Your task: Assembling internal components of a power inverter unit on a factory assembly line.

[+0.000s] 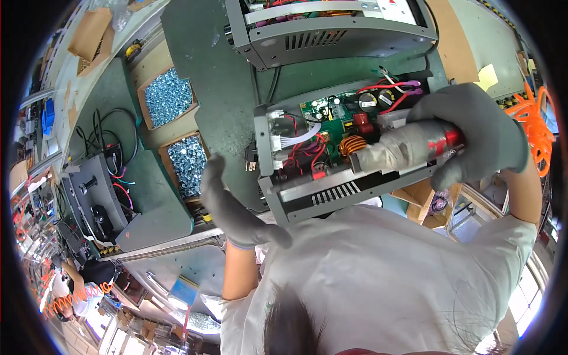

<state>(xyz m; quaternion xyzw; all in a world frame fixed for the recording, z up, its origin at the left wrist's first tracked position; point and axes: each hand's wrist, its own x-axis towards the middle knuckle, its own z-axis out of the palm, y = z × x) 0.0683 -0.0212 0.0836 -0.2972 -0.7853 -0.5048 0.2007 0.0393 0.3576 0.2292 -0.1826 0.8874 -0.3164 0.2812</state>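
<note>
My right hand, in a grey glove, is shut on an electric screwdriver with a tape-wrapped body and a red section. Its tip points left into an open grey metal chassis. Inside the chassis sit a green circuit board, a copper coil and red and white wires. My left hand, also in a grey glove, hovers with fingers spread just left of the chassis, beside a cardboard box of silvery screws. Nothing shows in that hand.
A second box of screws lies farther back on the green mat. Another grey chassis stands behind the open one. A grey unit with loose wires lies at the left. An orange coiled hose hangs at the right.
</note>
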